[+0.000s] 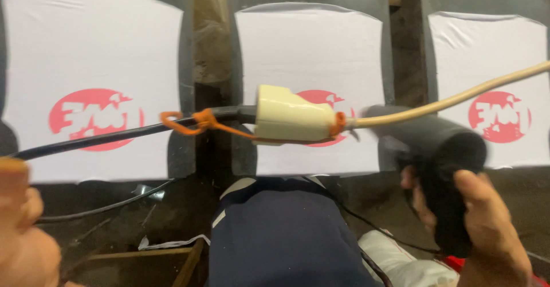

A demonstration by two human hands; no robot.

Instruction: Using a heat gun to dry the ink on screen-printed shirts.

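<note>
Over the middle white printed sheet (309, 86) I see my right hand (487, 224) gripping the dark heat gun (435, 149), left hand (23, 229) blurred, grip unclear; drying looks underway, next sweep needs cream connector (295, 115) kept clear.

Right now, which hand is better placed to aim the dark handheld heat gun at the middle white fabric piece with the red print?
Right hand: it grips the dark heat gun, nozzle near the middle white fabric. The left hand is empty, far left.
</note>
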